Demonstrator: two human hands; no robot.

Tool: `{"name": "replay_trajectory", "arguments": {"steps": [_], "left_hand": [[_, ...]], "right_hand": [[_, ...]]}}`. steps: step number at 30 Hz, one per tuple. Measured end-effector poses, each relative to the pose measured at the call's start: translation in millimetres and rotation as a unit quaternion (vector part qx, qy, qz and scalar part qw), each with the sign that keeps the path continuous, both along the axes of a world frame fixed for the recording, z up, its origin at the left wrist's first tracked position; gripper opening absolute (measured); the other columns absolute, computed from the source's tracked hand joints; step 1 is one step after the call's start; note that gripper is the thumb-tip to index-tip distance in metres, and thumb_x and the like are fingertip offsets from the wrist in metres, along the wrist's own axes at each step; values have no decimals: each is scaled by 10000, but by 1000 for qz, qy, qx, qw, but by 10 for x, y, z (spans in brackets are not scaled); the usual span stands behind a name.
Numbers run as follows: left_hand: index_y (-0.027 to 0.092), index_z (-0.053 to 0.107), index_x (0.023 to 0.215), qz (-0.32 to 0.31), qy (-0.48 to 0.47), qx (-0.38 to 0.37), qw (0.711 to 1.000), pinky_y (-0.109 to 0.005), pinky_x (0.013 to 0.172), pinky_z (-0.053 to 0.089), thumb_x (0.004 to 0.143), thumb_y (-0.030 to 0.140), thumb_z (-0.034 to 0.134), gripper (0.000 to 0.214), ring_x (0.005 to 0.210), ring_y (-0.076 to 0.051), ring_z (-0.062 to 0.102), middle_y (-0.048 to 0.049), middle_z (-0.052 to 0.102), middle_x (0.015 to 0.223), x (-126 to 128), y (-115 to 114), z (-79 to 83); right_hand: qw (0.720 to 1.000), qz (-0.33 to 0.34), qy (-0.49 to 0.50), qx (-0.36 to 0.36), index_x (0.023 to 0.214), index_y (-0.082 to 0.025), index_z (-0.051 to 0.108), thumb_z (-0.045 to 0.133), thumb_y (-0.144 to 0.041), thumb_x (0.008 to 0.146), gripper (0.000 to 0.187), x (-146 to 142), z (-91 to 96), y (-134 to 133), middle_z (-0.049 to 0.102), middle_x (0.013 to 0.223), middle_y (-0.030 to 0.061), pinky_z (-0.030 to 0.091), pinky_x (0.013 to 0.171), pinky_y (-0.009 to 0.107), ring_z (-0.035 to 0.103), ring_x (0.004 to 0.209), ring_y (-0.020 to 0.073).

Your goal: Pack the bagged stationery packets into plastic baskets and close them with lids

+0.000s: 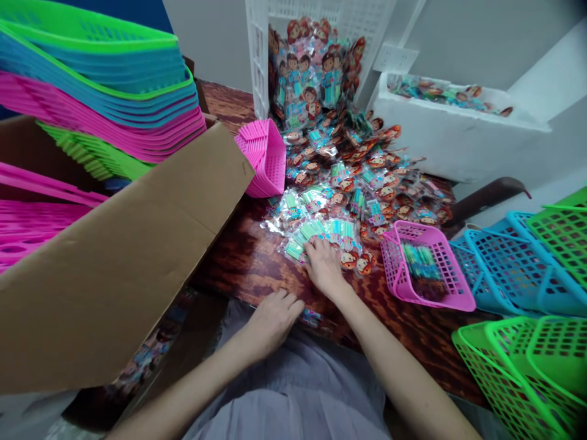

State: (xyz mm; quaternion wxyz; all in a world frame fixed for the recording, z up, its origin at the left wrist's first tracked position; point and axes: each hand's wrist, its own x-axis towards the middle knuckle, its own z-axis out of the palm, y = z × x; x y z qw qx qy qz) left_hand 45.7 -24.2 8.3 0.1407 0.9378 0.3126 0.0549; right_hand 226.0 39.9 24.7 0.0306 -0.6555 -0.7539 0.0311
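Note:
My right hand point(324, 267) lies on a fanned row of small clear packets point(346, 231) with pale green strips and red-haired cartoon figures. Its fingers are a little apart, and the fingertips touch the packets. Closer to my body, my left hand point(274, 322) is curled at the table's front edge. By its fingertips shows one end of a colourful packet point(312, 318), and the hand seems closed on it; the palm side is hidden. To the right of my right hand stands a pink basket point(397, 287) with a bundle of similar packets point(420, 269) in it.
Packets heap up point(321, 140) from the table into a white crate point(260, 67). Nested pink baskets point(270, 162) stand beside the heap. A cardboard box point(151, 238) with stacked baskets fills the left. Blue point(504, 244) and green baskets point(509, 351) stand right; a white foam box point(431, 131) is behind.

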Motion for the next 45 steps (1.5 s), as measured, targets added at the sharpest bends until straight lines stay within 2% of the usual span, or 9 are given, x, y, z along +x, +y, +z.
{"name": "replay_trajectory", "arguments": {"steps": [9,15,18,22,26,29,34,39,45], "left_hand": [[186,543,1064,0,-10,10,1000,-363,793,474,961,132,471,137,928,-242,535,-70,593,996,-36,40,-4],[151,362,1353,19,-75,-30,997,-381,962,465,880,78,539,510,1144,-261,505,-123,536,1242,-156,59,11],[185,442,1269,18,-48,-48,997,-362,903,484,909,87,509,379,1056,-243,535,-87,556,1144,-191,64,39],[213,532,1105,12,-2,-52,999,-344,811,485,959,137,472,175,961,-228,543,-60,547,1050,-175,43,49],[204,534,1043,18,8,-45,999,-351,817,473,942,99,465,161,967,-230,536,-61,552,1060,-125,18,45],[199,532,1005,18,17,-40,999,-374,822,467,922,109,503,126,951,-239,541,-55,581,1039,-80,31,83],[194,550,907,-7,29,11,999,-412,857,441,938,187,542,33,893,-242,553,-46,626,943,-41,176,152],[185,561,912,42,16,79,996,-404,862,424,900,104,553,82,864,-245,527,-52,597,900,-79,346,121],[191,563,960,55,-10,69,996,-423,985,389,887,105,563,113,930,-246,504,-56,565,967,-95,366,74]], "right_hand": [[998,-57,-20,17,1227,-144,546,642,-256,887,371,80,-27,54,566,1211,164,369,880,391,474,1106,305],[996,-69,17,-49,1130,-147,572,601,-224,905,240,66,-31,85,676,1033,129,332,861,375,565,1016,273],[996,-59,35,-62,947,-183,615,617,-241,900,75,58,-16,-9,689,958,87,327,823,349,578,972,253],[990,-41,122,-59,796,-201,593,653,-261,889,125,124,-34,-118,658,866,32,348,781,307,565,889,207],[981,-116,144,64,812,-197,608,668,-259,868,103,243,-58,17,613,1129,88,362,903,343,495,1085,249],[980,-157,83,93,879,-188,643,674,-260,859,81,266,-68,199,556,1263,134,342,952,413,433,1174,304],[989,-113,36,87,1041,-189,639,598,-171,872,176,194,-47,212,585,1013,109,386,854,385,492,987,274],[990,3,95,100,1385,-174,446,464,-1,825,587,167,53,-223,559,1054,94,429,849,350,518,967,243],[997,60,50,20,991,-191,625,452,-30,888,258,230,112,-512,591,1011,81,427,805,318,541,925,219]]}}
